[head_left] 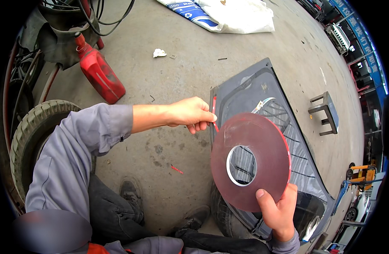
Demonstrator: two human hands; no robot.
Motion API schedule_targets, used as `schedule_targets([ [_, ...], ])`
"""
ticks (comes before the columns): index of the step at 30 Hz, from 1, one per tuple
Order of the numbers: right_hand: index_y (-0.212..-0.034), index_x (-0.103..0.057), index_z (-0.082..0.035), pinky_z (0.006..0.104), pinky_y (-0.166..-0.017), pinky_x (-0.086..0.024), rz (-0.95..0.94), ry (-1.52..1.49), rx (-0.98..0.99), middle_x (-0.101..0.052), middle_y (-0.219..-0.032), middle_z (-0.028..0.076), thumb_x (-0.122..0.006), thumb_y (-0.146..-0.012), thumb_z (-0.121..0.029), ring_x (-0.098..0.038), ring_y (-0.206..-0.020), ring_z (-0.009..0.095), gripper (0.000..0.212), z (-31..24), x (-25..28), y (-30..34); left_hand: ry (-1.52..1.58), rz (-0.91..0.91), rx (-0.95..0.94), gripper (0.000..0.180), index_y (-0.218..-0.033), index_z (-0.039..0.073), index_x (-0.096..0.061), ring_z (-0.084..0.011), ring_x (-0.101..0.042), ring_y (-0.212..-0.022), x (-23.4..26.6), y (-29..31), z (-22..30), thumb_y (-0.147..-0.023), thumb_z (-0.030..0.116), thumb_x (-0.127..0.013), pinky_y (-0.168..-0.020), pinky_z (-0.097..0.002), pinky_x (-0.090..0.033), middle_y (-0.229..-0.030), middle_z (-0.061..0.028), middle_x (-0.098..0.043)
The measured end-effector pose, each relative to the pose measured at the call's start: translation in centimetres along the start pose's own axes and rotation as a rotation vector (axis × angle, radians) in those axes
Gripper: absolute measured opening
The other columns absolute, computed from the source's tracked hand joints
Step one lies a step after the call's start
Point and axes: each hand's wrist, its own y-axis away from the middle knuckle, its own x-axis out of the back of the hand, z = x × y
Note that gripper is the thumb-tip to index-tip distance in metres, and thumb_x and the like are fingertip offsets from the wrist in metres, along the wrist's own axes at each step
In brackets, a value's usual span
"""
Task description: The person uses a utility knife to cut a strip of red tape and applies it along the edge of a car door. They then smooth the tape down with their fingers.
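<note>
The right hand [279, 209] is clamped on the lower right part of a big tape roll [266, 144], with the thumb on the flat face. This roll is dark brownish red, with a red outer edge and a white ring around its open centre. It is held up above a dark grey panel [239, 91] and covers a part of it.

The left hand [192, 113] has thumb and forefinger together on a narrow red strip [214, 103], along the left edge of the panel; whether the fingertips also touch the panel, I cannot tell. The lower end of the strip comes near to the roll.

The panel lies slanted and has a large dark glass with reflections. On the floor [160, 84], left of the panel, there is a small red scrap [176, 169], near the person's shoes [131, 192].

Further to the left there are a worn tyre [25, 139] and a red jug [101, 76]. A white and blue sack [245, 15] lies at the top, and a small dark stool [326, 112] stands to the right of the panel.
</note>
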Motion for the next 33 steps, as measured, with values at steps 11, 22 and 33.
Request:
schedule_targets([
  [11,-0.080,-0.065,0.003,0.0318,-0.051,-0.046,-0.003,0.027,0.002,-0.061,-0.064,0.011,-0.062,-0.075,-0.003,-0.058,-0.052,0.023,0.007,-0.5,0.0,-0.1,-0.065,0.036,0.016,0.026,-0.082,0.002,-0.057,-0.0126,-0.057,-0.060,-0.7,0.0,-0.1,-0.090,0.026,-0.064,-0.054,-0.0286,-0.051,-0.069,-0.0050,-0.057],
  [22,-0.081,-0.065,0.002,0.0327,-0.049,-0.044,-0.037,0.045,0.014,-0.058,-0.061,0.012,-0.063,-0.075,-0.004,-0.054,-0.048,0.026,0.008,-1.0,0.3,-0.2,0.046,-0.012,-0.027,0.022,-0.088,0.005,-0.060,-0.0095,-0.058,-0.063,-0.7,0.2,-1.3,-0.095,0.027,-0.060,-0.056,-0.0261,-0.051,-0.072,-0.0008,-0.058],
  [33,-0.082,-0.066,0.002,0.0344,-0.049,-0.045,-0.081,0.059,-0.045,-0.058,-0.062,0.013,-0.063,-0.076,-0.006,-0.056,-0.048,0.029,0.010,-1.1,0.9,0.2,-0.012,0.026,0.054,0.027,-0.085,0.004,-0.059,-0.0109,-0.058,-0.061,-2.3,0.9,-0.5,-0.095,0.028,-0.060,-0.054,-0.0270,-0.052,-0.072,-0.0026,-0.060],
])
